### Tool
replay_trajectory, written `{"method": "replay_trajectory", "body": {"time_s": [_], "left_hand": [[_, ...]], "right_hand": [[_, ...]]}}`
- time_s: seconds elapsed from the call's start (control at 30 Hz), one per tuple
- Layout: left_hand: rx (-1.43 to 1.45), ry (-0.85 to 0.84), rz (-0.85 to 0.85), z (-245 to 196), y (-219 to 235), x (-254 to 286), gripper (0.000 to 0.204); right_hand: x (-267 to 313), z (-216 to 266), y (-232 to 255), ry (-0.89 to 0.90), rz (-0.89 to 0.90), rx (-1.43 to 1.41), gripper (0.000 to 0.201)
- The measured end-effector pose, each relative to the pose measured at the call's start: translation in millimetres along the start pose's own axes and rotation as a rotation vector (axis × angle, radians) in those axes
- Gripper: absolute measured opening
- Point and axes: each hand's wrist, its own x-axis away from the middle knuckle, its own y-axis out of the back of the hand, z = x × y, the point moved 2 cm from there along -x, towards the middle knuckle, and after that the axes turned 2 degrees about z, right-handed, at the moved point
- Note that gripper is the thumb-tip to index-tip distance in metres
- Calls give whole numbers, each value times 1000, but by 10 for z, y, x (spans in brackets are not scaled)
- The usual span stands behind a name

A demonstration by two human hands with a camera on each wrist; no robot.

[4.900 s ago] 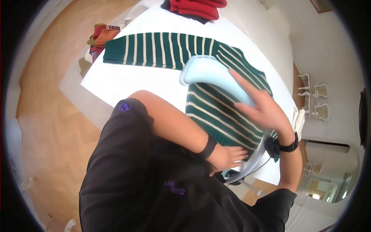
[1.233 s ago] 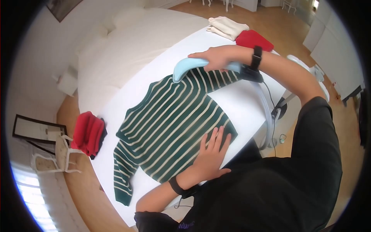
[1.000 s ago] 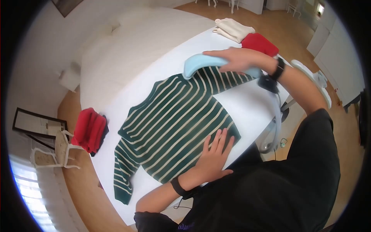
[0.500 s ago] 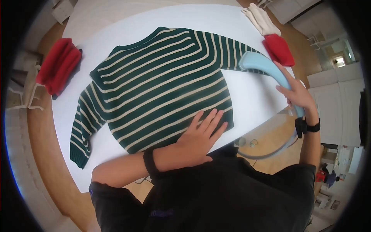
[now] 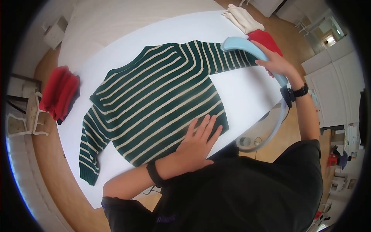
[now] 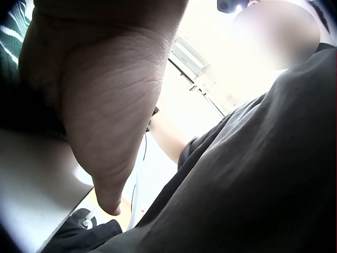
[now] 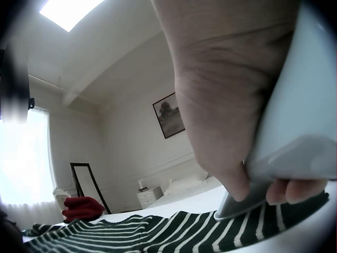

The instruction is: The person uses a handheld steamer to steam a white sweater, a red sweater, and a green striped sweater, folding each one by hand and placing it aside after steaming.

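A green sweater with cream stripes lies spread on a white table. My left hand rests on its lower hem, fingers straight and slightly spread; the left wrist view shows mostly the heel and thumb of that hand. My right hand grips a light blue handheld steamer, whose head lies over the sleeve on the right. In the right wrist view, fingers wrap the steamer and its flat plate sits at the striped knit.
A folded red stack lies at the table's left end. Folded cream cloth and a red one are at the far right. The steamer's grey hose curves down beside the table edge. A bed stands behind.
The view has swung about. Over the last half second the steamer has moved from near the right cuff back up the sleeve toward the shoulder. My left hand stays on the hem.
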Motion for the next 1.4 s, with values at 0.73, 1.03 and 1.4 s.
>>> {"method": "replay_trajectory", "body": {"time_s": [0.73,1.03,1.4], "left_hand": [[7,6,-19,-10,15,26,113],[-2,6,-23,1,-20,36,113],[-2,-2,2,15,-33,37,116]], "right_hand": [[676,-221,-264,8,-51,-82,83],[289,17,-206,132,-256,-160,93],[-1881,537,733,413,-515,-70,53]]}}
